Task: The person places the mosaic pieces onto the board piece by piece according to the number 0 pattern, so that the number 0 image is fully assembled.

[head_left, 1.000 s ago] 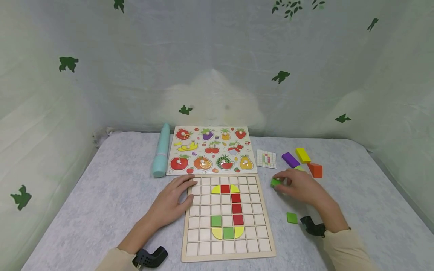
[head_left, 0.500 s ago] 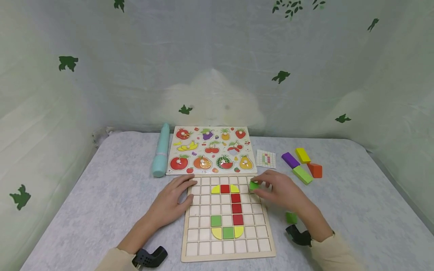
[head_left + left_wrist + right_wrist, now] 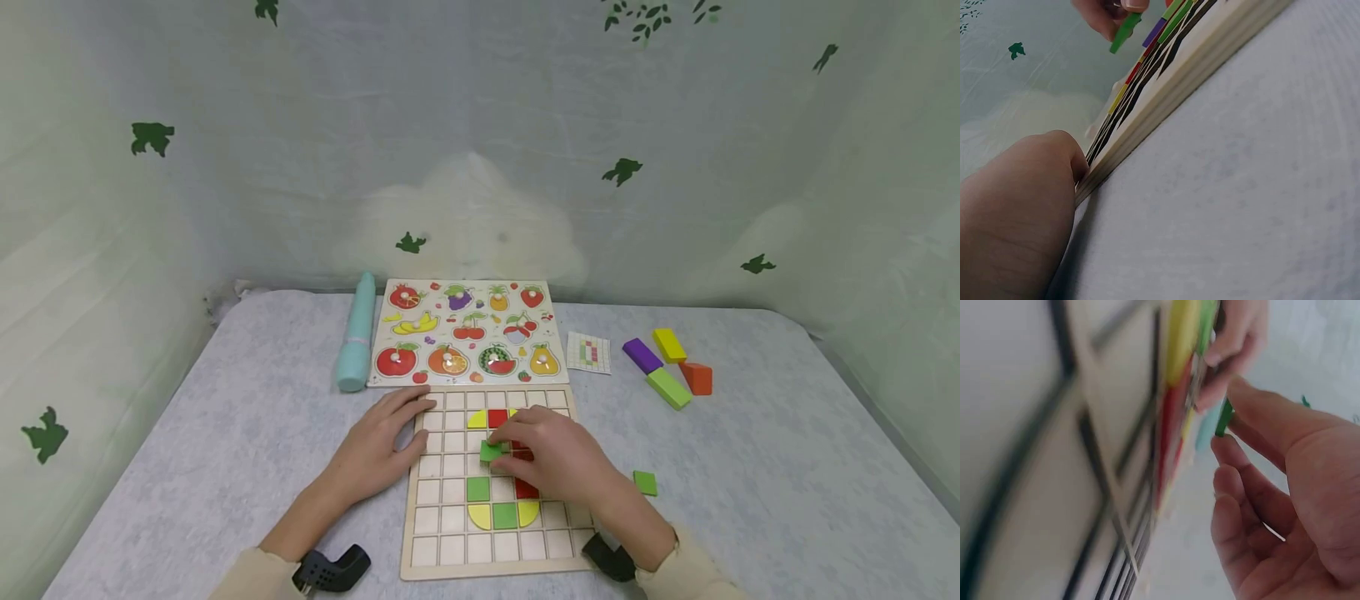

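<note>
A wooden grid board lies in front of me. My left hand rests on its left edge, fingers spread and relaxed. Over the board's middle, my right hand pinches a green square tile between thumb and fingertips. In the right wrist view that green tile is held edge-on, apart from the board. Set in the grid are red squares, yellow quarter-rounds and two green squares. My right hand partly covers the red column and one yellow piece.
Another green tile lies right of the board. Beyond it are purple, yellow, light green and orange blocks. A fruit puzzle, a pattern card and a teal tapered cylinder lie behind the board.
My right hand has carried the green tile leftward from the table on the right to over the board's middle. The left hand has stayed in place.
</note>
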### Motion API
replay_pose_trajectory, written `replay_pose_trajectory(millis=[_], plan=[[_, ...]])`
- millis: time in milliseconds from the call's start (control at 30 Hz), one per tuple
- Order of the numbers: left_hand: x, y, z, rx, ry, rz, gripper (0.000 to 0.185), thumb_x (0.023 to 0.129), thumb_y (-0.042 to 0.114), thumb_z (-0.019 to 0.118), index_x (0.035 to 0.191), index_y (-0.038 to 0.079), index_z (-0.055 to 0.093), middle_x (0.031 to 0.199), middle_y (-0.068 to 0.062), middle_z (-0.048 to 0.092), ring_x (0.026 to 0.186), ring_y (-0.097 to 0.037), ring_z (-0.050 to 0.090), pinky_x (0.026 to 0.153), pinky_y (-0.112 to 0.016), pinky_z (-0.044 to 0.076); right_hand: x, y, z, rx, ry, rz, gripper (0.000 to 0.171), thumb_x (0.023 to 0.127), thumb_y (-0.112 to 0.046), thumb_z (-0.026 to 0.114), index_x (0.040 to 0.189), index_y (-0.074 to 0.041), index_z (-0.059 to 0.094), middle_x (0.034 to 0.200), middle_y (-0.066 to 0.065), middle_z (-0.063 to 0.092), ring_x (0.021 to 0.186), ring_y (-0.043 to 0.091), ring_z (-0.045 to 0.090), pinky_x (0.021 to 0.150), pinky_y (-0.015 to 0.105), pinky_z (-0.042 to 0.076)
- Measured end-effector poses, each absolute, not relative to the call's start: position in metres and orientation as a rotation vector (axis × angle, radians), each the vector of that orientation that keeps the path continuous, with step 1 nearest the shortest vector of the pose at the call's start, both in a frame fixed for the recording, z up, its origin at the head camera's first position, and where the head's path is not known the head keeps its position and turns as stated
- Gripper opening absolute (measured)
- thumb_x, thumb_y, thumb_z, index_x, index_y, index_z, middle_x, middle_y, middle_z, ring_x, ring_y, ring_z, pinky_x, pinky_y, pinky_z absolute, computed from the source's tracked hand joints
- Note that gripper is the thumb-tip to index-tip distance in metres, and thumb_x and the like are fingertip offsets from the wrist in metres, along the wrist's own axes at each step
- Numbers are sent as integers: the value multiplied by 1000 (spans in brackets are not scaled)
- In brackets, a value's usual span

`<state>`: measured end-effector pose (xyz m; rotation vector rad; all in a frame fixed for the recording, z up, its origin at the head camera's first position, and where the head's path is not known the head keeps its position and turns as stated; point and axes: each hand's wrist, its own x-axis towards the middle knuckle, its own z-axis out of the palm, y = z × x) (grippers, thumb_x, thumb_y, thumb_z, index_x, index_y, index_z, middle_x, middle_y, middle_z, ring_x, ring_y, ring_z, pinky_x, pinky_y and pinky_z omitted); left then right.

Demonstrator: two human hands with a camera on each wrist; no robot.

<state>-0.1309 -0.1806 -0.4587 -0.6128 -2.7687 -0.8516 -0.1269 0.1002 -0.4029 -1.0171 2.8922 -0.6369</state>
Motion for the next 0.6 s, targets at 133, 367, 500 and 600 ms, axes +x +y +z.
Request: replay_pose_trajectory(millis=[133,367,500,600], plan=[[-132,-180,-459,-607,-2778,-841,43,95,20,70,136,9,66,152,-7,53,142,-28,48,114,-52,44,-124,96,-407,-1007,2883,-659,25,88,-38,82,108,-24,81,105,-10,74,99,9,64,87,29,58],[-131,-180,-459,-605,-2784,-840,43,95,20,70,136,9,65,152,-8,54,142,-28,48,114,-52,44,-121,92,-405,-974,2873,-612,24,89,-39,81,108,-24,81,107,-10,74,101,9,65,88,30,58],[-130,-180,-458,-605,-2782,-846,44,95,20,70,137,9,65,152,-7,53,142,-28,48,114,-53,44,-119,89,-404,-996,2864,-634,20,89,-37,82,105,-24,82,102,-12,74,94,8,64,82,25,58],[-131,-180,-458,-610,-2781,-847,44,95,20,70,137,9,65,152,-7,54,142,-28,48,114,-53,44,-118,87,-403,-977,2842,-685,18,89,-36,81,102,-24,82,97,-14,74,84,6,62,72,22,54]])
